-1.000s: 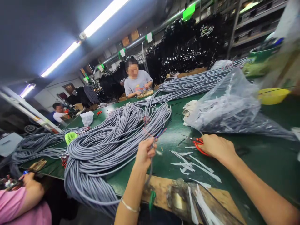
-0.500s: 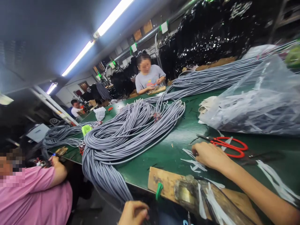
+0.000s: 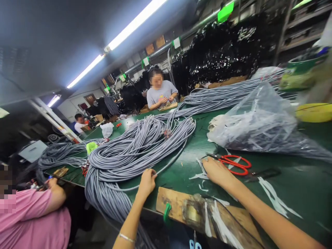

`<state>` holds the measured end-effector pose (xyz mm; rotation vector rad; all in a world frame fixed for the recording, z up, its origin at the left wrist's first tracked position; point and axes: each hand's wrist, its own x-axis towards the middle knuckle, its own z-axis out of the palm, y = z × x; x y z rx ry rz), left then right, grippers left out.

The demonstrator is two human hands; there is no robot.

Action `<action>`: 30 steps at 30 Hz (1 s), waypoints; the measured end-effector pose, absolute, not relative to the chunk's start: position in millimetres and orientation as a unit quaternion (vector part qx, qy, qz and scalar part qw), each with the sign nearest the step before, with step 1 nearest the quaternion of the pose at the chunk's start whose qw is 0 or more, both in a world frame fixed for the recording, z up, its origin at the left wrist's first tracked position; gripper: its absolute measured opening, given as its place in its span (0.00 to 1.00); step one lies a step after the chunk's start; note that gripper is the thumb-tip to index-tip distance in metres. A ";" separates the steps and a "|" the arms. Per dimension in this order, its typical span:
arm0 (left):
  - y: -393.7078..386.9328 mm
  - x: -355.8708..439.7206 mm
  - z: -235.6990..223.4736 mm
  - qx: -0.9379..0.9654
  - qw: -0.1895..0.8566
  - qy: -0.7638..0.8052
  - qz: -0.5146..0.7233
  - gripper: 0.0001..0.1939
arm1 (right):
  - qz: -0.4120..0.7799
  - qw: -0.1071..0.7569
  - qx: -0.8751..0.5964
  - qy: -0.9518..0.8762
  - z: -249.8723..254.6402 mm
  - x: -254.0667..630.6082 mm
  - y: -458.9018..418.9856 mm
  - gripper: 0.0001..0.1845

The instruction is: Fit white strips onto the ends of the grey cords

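A large coiled bundle of grey, round-sheathed cables (image 3: 124,155) lay across the dark green tabletop (image 3: 201,133). At its near edge, the left hand (image 3: 147,181) had its fingers curled around a single grey cable (image 3: 169,162). Next came narrow, whitish strips (image 3: 199,175), the right hand (image 3: 215,170) bent over them; its grasp could not be told. Red-handled metal scissors (image 3: 224,159) lay just beyond it.

- Before you, a board (image 3: 168,199) lies on the table (image 3: 306,169).
- Cables (image 3: 124,164) lie left of it.
- Scissors (image 3: 224,160) lie just beyond your right hand (image 3: 217,170).
- A bag (image 3: 259,128) sits behind them.
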<state>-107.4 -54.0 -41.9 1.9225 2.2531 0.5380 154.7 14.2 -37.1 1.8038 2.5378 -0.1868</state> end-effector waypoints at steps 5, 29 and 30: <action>-103.5 -129.6 -19.9 0.603 0.075 0.792 0.058 0.06 | -0.052 -0.029 0.573 0.817 -21.4 159.6 9.6 0.10; 15.1 27.0 -10.0 0.738 0.232 0.549 0.318 0.10 | -0.282 -0.486 0.557 0.612 -18.9 178.5 27.7 0.32; 9.5 27.9 -8.5 0.735 0.235 0.531 0.351 0.08 | -0.306 -0.511 0.542 0.592 -17.6 178.0 27.0 0.35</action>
